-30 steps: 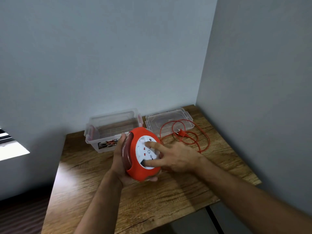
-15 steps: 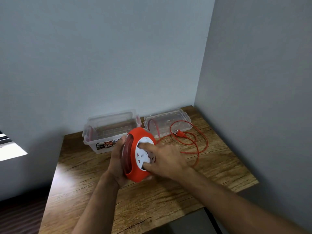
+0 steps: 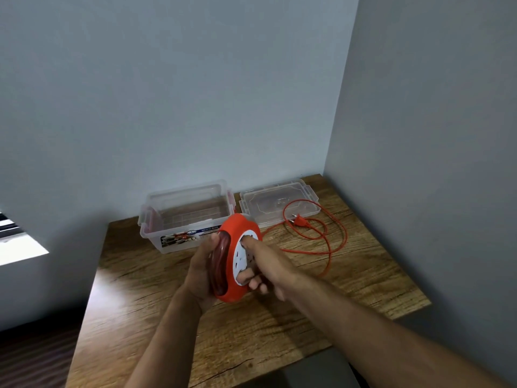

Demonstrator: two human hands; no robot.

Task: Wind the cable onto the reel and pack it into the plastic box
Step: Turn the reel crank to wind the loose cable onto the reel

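I hold a round red cable reel (image 3: 236,228) with a white socket face upright above the wooden table (image 3: 279,326). My left hand (image 3: 200,273) grips its back and left edge. My right hand (image 3: 265,268) presses on the white face, fingers curled into it. Wound dark-red cable shows in the reel's slot. The loose orange cable (image 3: 321,242) runs from the reel in loops across the table to the right, ending in its plug (image 3: 300,221). The open clear plastic box (image 3: 184,217) stands behind the reel.
The box's clear lid (image 3: 277,201) lies flat to the right of the box, with a cable loop over its front edge. Walls close the table at the back and right. The table's front edge is near my forearms.
The reel has tilted more edge-on and risen a little. My right hand has turned around the white face, and the loose cable loops on the table have shifted and shortened.
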